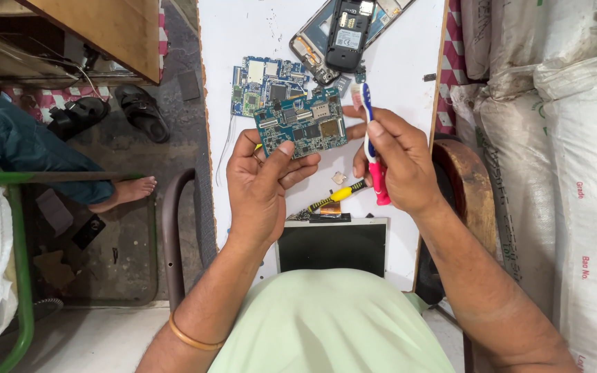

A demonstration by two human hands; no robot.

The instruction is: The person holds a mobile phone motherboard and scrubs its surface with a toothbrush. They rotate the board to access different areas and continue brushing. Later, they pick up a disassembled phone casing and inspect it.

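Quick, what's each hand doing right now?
Left hand: closed on a blue circuit board.
Right hand: closed on a toothbrush, bristles by the board's edge.

a circuit board [300, 126] sits between the left hand [264, 183] and right hand [392, 162], above the table [243, 27]; a second board [264, 83] lies behind it, a tablet screen [332, 245] before it.

Soft, even daylight fills the scene, and the white tabletop [409, 62] is the brightest surface, close to washed out beyond the right hand [388, 162]. Shadows are faint, with only a soft dark patch under the left hand [264, 183], and the floor to its left sits dimmer. Focus is sharp throughout; straight lines bow slightly near the edges.
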